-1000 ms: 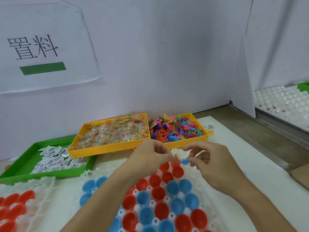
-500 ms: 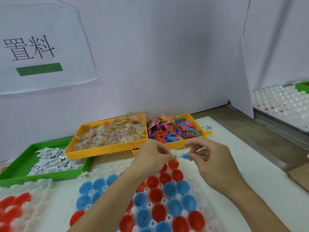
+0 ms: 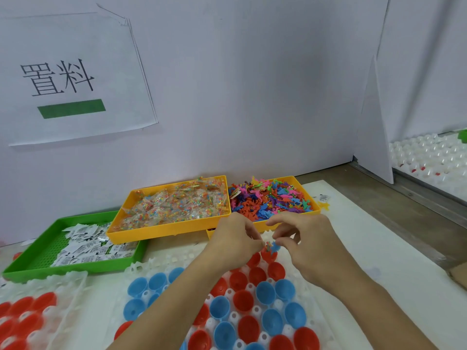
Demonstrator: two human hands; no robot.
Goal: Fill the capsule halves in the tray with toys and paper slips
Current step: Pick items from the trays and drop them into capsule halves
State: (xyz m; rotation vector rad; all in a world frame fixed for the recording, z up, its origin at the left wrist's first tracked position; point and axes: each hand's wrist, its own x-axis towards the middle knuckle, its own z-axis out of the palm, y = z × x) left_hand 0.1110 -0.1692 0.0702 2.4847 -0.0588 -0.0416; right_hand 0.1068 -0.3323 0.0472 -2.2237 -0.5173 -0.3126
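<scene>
Head view: both hands met over the far end of the white capsule tray (image 3: 141, 267). Left hand (image 3: 233, 238) had fingers curled, pinching small toys; right hand (image 3: 307, 245) pinched a blue toy (image 3: 275, 246) just above a red capsule half (image 3: 268, 256). Red and blue halves filled the tray. Behind sat a yellow bin of coloured toys (image 3: 271, 198), a yellow bin of bead packets (image 3: 177, 205), and a green tray of paper slips (image 3: 86, 242).
</scene>
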